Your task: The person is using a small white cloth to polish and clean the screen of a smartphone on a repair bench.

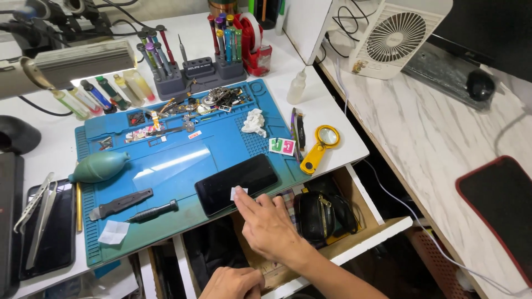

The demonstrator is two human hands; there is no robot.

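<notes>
The right hand (270,221) presses a small white wipe (237,193) on the black phone (235,183), fingers (241,197) extended, gripping nothing. The phone lies on the blue mat (166,160) near the bench edge. Light, even strokes seem best. The left hand (233,283) rests loosely curled, empty.

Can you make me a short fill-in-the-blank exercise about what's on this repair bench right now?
1. The right hand presses a small white tab on a black ____.
2. The phone lies on a ____ work mat.
3. The magnifying glass has a ____ frame.
4. The left hand is closed in a loose ____.

Missing words: phone; blue; yellow; fist
</notes>
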